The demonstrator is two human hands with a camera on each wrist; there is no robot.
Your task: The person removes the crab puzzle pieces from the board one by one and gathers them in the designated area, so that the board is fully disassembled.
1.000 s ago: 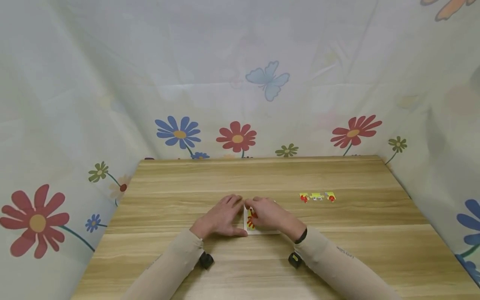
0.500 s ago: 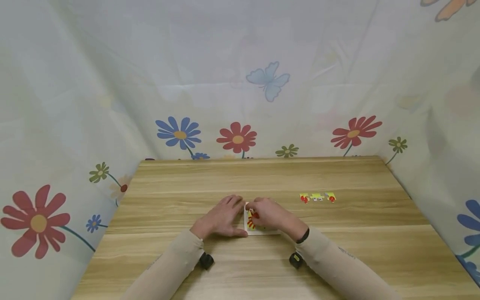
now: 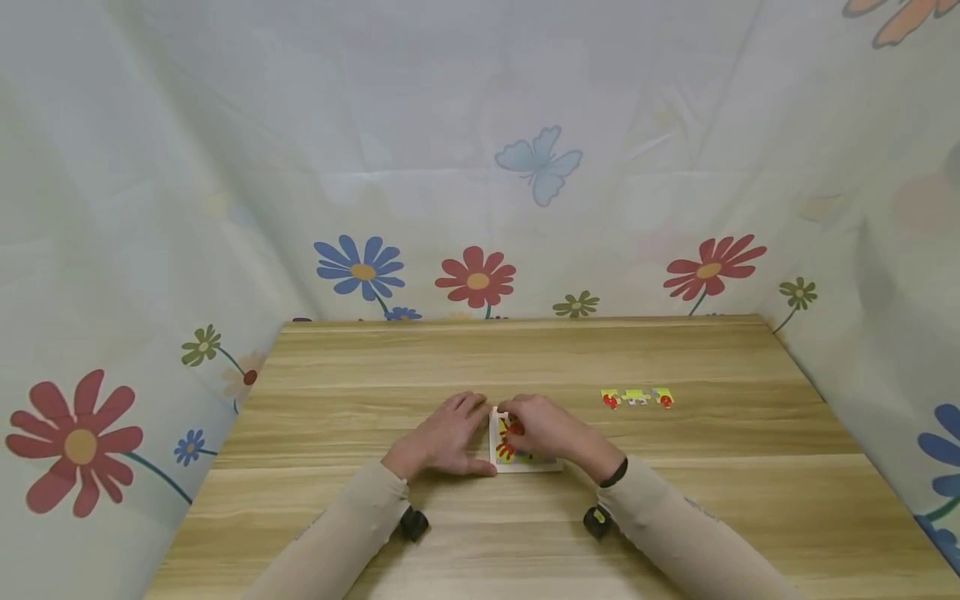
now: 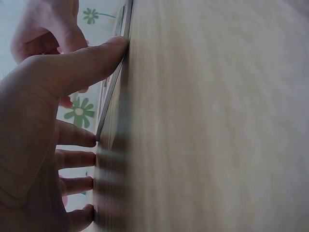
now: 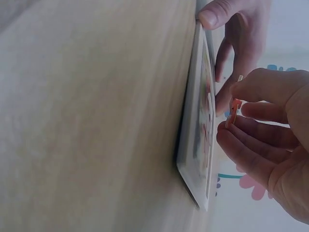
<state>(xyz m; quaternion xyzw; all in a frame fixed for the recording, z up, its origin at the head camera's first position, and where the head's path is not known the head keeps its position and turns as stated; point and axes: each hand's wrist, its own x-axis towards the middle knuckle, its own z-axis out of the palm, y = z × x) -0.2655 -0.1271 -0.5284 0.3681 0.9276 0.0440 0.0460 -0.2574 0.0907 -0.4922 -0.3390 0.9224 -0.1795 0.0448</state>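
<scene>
A white-framed jigsaw tray (image 3: 527, 467) lies flat on the table with red and yellow picture pieces inside. My left hand (image 3: 450, 435) spans its left side, fingers extended. The left thumb (image 4: 96, 63) touches the near left corner and the fingertips rest along the tabletop, the index at the tray's far corner. Over the tray, my right hand (image 3: 547, 427) pinches a small red puzzle piece (image 5: 234, 109) between thumb and fingers. In the right wrist view this piece stands tilted, a little above the tray surface. The right hand hides much of the tray's right side in the head view.
Beyond the tray to the right, three loose puzzle pieces (image 3: 636, 397) lie in a row on the wooden table (image 3: 450, 358). A flower-printed cloth (image 3: 420, 167) hangs behind the table and along both sides.
The right hand has shifted slightly to the right over the tray, uncovering a bit more of its picture. The left hand and the loose pieces keep their places.
</scene>
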